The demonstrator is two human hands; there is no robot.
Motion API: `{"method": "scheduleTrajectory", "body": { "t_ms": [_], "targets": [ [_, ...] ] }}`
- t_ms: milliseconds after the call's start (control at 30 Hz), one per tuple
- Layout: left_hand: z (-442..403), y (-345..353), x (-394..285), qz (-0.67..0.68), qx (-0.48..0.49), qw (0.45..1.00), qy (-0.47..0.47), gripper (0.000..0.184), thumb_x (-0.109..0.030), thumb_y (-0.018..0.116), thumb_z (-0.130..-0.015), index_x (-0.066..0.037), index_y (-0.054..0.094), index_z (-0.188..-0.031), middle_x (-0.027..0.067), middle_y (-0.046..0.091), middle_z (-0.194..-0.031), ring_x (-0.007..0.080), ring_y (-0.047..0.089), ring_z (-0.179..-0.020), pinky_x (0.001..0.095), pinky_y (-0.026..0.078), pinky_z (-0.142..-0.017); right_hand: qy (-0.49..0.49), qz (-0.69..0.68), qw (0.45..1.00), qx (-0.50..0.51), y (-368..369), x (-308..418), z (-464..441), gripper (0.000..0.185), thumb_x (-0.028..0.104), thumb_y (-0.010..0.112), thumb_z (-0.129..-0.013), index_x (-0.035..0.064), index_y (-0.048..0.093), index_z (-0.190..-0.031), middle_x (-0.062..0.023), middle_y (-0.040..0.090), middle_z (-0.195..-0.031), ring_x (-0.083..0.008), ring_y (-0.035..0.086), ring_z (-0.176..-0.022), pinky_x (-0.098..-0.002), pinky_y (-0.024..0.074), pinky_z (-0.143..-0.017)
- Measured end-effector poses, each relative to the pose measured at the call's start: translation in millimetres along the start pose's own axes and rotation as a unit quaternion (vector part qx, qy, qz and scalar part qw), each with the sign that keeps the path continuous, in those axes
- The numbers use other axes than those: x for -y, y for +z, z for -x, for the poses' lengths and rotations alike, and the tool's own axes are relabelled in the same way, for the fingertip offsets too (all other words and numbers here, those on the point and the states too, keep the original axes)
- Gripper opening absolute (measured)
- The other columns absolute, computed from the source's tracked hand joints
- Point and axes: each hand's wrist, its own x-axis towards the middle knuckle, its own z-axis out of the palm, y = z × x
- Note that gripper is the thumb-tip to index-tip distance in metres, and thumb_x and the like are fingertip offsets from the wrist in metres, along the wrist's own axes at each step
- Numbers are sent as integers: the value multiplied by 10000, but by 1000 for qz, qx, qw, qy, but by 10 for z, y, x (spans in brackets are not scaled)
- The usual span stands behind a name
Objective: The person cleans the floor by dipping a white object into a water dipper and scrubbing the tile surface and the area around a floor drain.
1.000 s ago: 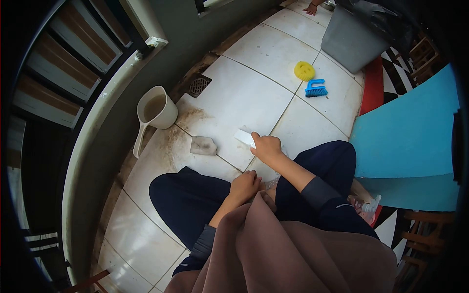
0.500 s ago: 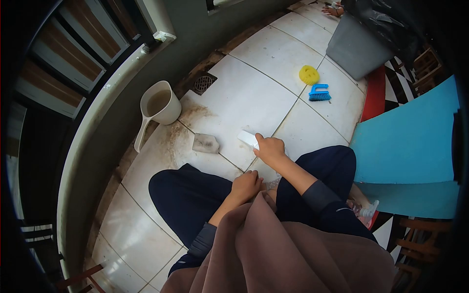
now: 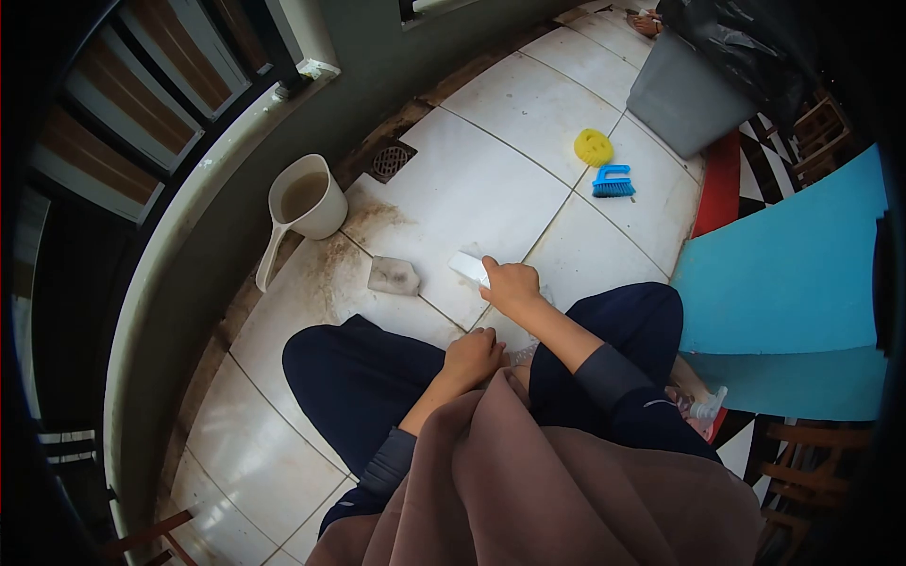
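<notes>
Right hand is gripping, partly hiding, a white block beyond the left hand, whose hold I cannot tell.

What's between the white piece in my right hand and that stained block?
In the head view, only bare white floor tile lies between the white piece and the stained block.

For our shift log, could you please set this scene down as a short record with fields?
Right hand: holding a flat white slab; its exact kind is unclear
Left hand: fingers curled; whether it holds anything is hidden
Floor: white tiles, with brown stains
Dipper: upright near the wall, holding cloudy liquid
Grey block: lying on the tiles
Brush: blue, beside a yellow sponge
Drain: beyond the dipper
</notes>
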Motion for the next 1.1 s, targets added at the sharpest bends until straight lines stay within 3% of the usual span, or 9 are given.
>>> {"method": "scheduleTrajectory", "body": {
  "t_ms": [200,500,700,900,1100],
  "targets": [
    [-2,-25,-19,-5,-1,1000,-2,290,-313,493,-835,-29,549,-845,153,582,-846,332,576,-794,418,454,-690,-7,36,997,72,-177,-374,725,374,352,633,-722,86,480,-936,-105,612,-639,-269,618,-580,-376,482,-505],
    [-6,8,-18,-9,4,1000,1,285,-312,494,-834,-32,546,-850,145,581,-859,332,576,-791,415,456,-691,2,12,1000,5,-14,14,106,377,320,649,-701,78,493,-945,-90,620,-648,-241,625,-582,-354,482,-495],
    [-1,-47,-53,-1,-4,1000,-10,283,-309,500,-829,-30,545,-846,145,579,-848,332,576,-789,417,457,-690,3,32,997,68,-184,-259,726,368,353,636,-721,87,477,-921,-95,605,-619,-263,617,-585,-375,478,-505],
    [-11,25,-40,-12,0,1000,6,284,-308,501,-829,-27,544,-844,144,582,-844,332,577,-791,421,456,-688,-7,15,1000,12,-38,-90,317,370,357,633,-719,87,480,-920,-94,609,-620,-258,619,-579,-371,474,-492],
    [13,-16,-10,1,-9,1000,-10,282,-306,495,-832,-28,545,-838,147,582,-841,331,577,-792,425,454,-685,5,39,998,43,-140,-92,219,366,342,635,-711,96,491,-941,-74,625,-657,-232,633,-606,-354,484,-505]
  ]
}}
